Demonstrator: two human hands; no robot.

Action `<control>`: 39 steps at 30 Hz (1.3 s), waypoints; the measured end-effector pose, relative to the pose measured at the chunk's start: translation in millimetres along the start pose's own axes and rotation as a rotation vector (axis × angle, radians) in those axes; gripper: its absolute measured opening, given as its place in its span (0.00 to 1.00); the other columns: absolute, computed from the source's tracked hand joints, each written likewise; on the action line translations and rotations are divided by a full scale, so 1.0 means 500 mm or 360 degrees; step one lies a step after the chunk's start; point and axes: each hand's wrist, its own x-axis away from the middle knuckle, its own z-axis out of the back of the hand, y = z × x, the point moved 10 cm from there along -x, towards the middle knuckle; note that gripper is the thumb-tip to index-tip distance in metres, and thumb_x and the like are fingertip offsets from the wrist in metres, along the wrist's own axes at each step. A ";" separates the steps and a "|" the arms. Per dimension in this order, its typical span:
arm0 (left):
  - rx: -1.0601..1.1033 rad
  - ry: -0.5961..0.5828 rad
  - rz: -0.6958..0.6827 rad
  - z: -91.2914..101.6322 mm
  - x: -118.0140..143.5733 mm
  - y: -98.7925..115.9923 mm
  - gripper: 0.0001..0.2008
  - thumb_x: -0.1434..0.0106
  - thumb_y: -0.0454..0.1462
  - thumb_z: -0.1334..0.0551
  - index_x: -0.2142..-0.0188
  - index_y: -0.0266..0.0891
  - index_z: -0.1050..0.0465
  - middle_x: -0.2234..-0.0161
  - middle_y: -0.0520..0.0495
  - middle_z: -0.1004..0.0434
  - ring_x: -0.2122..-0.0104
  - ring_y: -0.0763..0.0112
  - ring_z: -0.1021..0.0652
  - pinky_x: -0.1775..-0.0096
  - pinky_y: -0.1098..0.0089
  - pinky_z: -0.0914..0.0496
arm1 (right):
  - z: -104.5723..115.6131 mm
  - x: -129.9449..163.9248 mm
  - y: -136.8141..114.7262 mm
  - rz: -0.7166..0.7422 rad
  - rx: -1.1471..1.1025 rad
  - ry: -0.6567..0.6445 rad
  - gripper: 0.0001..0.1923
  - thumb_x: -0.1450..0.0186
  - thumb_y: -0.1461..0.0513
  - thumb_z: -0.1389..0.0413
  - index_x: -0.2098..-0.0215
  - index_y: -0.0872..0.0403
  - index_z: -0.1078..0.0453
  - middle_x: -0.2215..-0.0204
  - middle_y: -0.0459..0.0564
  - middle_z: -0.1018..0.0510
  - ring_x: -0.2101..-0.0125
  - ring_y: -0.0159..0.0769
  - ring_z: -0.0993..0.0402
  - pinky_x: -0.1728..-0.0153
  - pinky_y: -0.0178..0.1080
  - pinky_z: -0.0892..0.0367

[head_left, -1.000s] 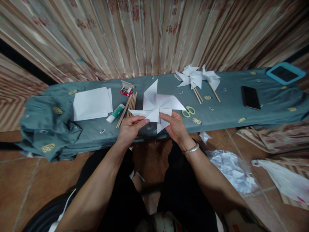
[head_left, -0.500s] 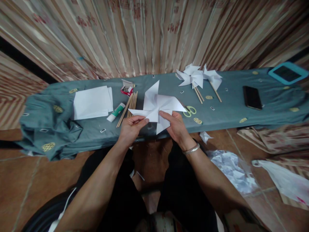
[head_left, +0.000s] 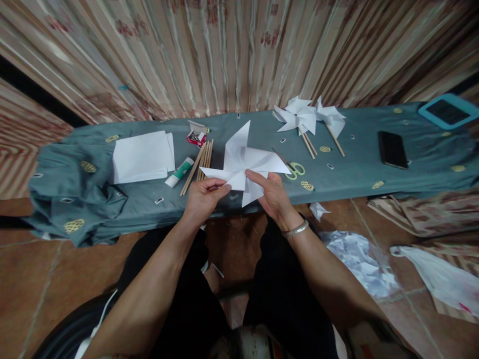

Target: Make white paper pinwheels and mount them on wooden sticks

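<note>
Little has shifted since a moment ago: both hands have stayed on the pinwheel, which sits a touch higher in view. The left hand pinches the left blade near the centre, fingers closed on paper. The right hand grips the lower right blade, thumb on top. The pinwheel hangs over the near edge of the table; whether it touches the cloth I can't tell. Just behind lie sticks, a glue tube, scissors, paper, and finished pinwheels.
</note>
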 end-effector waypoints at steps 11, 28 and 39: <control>-0.0064 0.0027 -0.0030 0.006 -0.001 0.003 0.10 0.60 0.41 0.27 0.78 0.39 0.21 0.77 0.50 0.21 0.77 0.70 0.26 0.71 0.70 0.32 | -0.003 0.002 0.005 -0.0049 -0.0006 0.0001 0.15 0.53 0.61 0.31 0.67 0.53 0.24 0.69 0.46 0.16 0.57 0.43 0.20 0.54 0.44 0.26; -0.0016 0.0003 -0.0013 -0.002 0.002 0.003 0.13 0.60 0.44 0.25 0.77 0.39 0.19 0.77 0.50 0.20 0.76 0.70 0.24 0.69 0.69 0.29 | -0.004 0.001 0.005 -0.0041 -0.0019 0.0000 0.15 0.53 0.61 0.31 0.67 0.53 0.24 0.68 0.46 0.16 0.56 0.43 0.21 0.54 0.44 0.26; 0.0222 0.0145 -0.0302 0.027 -0.003 0.032 0.38 0.59 0.47 0.23 0.47 0.46 0.27 0.48 0.44 0.23 0.52 0.58 0.22 0.48 0.60 0.29 | 0.020 -0.028 0.000 0.0032 -0.0101 0.0039 0.16 0.50 0.61 0.32 0.63 0.53 0.24 0.63 0.48 0.16 0.50 0.44 0.23 0.47 0.44 0.29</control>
